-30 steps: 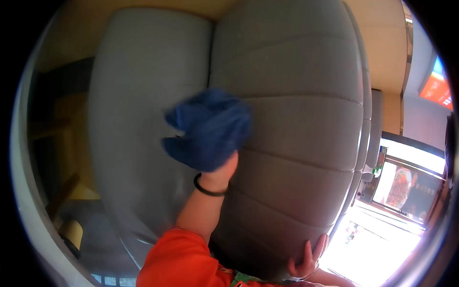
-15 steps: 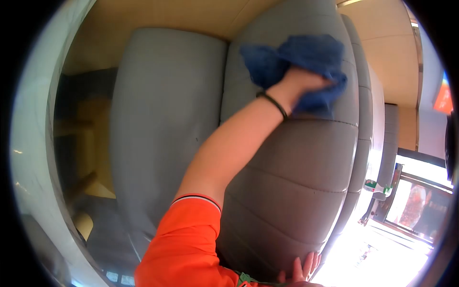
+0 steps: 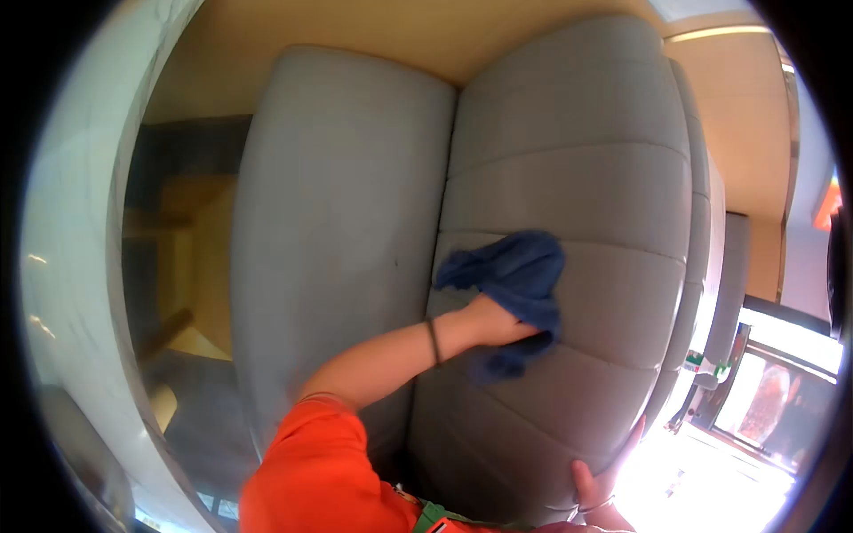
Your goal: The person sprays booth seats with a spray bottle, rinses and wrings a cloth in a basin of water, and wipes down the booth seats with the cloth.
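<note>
My left hand is closed on a crumpled blue cloth and presses it against the grey padded backrest of a bench, about midway along. Parts of the cloth stick out above and below the fingers. At the lower right, my right hand rests at the backrest's outer edge, thumb on the front face and apart from the fingers. No object shows in it, though bright glare washes out part of the hand.
The smooth grey seat lies left of the backrest, joined at a dark seam. A pale marbled table edge runs down the far left. Wooden panelling closes off the far end. A bottle stands at the right.
My left hand has moved the cloth down the backrest, towards me. My right hand has shifted slightly right, with its thumb now on the front of the backrest. The view has shifted a little.
</note>
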`<action>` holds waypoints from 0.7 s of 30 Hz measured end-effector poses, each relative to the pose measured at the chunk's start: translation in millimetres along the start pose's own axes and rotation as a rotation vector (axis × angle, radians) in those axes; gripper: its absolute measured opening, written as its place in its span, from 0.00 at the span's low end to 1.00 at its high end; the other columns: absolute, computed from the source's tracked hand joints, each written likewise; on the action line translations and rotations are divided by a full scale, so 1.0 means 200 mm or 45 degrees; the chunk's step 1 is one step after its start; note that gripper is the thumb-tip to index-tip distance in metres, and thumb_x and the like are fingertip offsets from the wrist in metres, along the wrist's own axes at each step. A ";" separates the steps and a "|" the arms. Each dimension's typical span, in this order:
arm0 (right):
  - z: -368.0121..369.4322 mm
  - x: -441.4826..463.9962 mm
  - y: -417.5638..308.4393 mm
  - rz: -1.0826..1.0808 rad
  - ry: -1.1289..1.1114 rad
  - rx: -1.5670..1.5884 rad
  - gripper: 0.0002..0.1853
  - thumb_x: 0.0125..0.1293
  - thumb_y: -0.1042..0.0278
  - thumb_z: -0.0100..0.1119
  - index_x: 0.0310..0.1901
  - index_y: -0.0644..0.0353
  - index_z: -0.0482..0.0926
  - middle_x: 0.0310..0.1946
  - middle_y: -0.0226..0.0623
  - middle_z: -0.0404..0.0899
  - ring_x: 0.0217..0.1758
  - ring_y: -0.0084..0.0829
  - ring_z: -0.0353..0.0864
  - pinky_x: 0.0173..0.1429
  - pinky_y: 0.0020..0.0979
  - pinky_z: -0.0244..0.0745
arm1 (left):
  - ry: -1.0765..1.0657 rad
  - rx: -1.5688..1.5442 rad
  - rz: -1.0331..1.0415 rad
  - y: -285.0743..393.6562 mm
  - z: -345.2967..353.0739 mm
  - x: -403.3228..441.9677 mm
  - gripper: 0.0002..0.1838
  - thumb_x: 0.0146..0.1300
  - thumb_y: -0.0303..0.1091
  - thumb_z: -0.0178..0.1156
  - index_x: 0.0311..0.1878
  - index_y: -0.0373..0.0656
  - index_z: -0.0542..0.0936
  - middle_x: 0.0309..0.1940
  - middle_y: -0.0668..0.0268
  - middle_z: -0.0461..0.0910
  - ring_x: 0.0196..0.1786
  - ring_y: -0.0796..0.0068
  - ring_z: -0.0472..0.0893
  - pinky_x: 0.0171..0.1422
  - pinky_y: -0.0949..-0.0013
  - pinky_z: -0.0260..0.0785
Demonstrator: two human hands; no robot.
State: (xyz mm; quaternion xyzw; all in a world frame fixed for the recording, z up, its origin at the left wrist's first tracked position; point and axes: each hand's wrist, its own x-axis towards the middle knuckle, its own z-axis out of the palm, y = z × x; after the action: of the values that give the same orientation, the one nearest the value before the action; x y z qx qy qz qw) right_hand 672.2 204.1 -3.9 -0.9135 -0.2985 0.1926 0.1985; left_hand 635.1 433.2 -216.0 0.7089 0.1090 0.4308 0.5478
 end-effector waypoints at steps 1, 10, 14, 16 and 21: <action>0.01 0.00 0.01 -0.009 -0.007 -0.014 0.57 0.43 0.47 0.61 0.66 0.70 0.36 0.62 0.56 0.50 0.65 0.46 0.53 0.67 0.39 0.46 | 0.018 -0.002 -0.003 -0.01 0.02 0.07 0.08 0.57 0.30 0.50 0.34 0.40 0.78 0.31 0.60 0.76 0.37 0.65 0.76 0.47 0.65 0.68; 0.04 0.07 0.08 0.078 -0.064 0.108 0.57 0.47 0.45 0.59 0.67 0.64 0.32 0.66 0.48 0.39 0.67 0.41 0.45 0.67 0.41 0.42 | 0.506 0.298 0.018 -0.73 -0.02 1.08 0.25 0.58 0.53 0.50 0.51 0.45 0.74 0.50 0.55 0.73 0.55 0.55 0.70 0.60 0.62 0.60; 0.01 0.12 0.08 0.120 -0.034 0.044 0.57 0.47 0.45 0.59 0.67 0.65 0.32 0.66 0.49 0.40 0.67 0.41 0.45 0.67 0.41 0.42 | 0.036 0.288 -0.667 -1.25 -0.14 1.36 0.33 0.59 0.60 0.41 0.54 0.40 0.72 0.56 0.52 0.69 0.59 0.55 0.68 0.63 0.58 0.56; 0.00 0.12 0.09 0.127 -0.020 0.022 0.57 0.47 0.45 0.59 0.66 0.65 0.33 0.66 0.50 0.40 0.67 0.41 0.45 0.68 0.41 0.41 | 0.249 0.348 -0.575 -1.58 -0.14 1.22 0.31 0.60 0.53 0.44 0.58 0.39 0.67 0.59 0.55 0.65 0.63 0.58 0.62 0.66 0.58 0.51; -0.01 0.11 0.10 0.107 0.013 -0.027 0.56 0.47 0.44 0.59 0.66 0.66 0.33 0.65 0.51 0.41 0.67 0.42 0.46 0.68 0.40 0.41 | 0.593 0.346 -0.738 -1.72 -0.18 0.74 0.34 0.61 0.36 0.39 0.68 0.39 0.41 0.70 0.56 0.39 0.72 0.61 0.37 0.72 0.57 0.28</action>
State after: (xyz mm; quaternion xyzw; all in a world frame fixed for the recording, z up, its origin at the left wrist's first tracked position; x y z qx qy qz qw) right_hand 698.3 201.9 -17.4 -0.9283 -0.2608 0.1928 0.1819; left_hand 807.5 679.1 -441.4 0.5982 0.4819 0.3891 0.5084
